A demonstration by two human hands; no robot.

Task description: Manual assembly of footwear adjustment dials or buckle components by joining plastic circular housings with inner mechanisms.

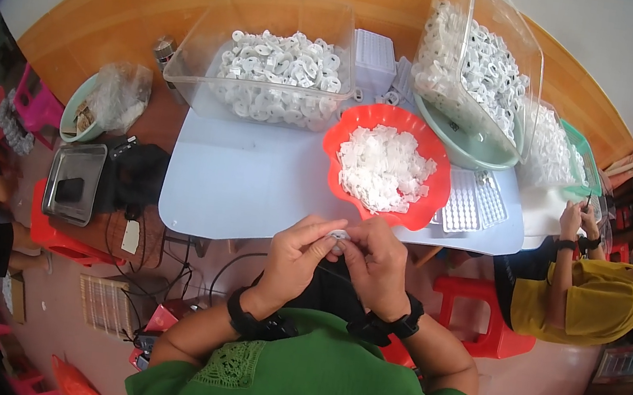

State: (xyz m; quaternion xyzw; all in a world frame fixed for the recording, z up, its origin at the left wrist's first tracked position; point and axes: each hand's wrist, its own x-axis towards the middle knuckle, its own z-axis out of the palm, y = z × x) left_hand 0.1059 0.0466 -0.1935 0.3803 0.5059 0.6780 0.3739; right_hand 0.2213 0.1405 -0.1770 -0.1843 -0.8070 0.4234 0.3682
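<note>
A small round white plastic piece [339, 235] is pinched between the fingertips of both my hands, just off the near edge of the pale blue table [247, 180]. My left hand [298, 255] grips it from one side, and my right hand [378, 260] presses on it from the other. Fingers cover most of the piece, so its detail cannot be made out. Right beyond my hands stands a red scalloped bowl [436, 188] heaped with small, flat, whitish translucent pieces [384, 166].
A clear bin [181, 72] of round white parts stands at the back. Another clear bin [532, 106] leans in a green basin [462, 154]. White trays [463, 205] lie right of the bowl. A person in yellow [591, 298] works at right, near a red stool [488, 324].
</note>
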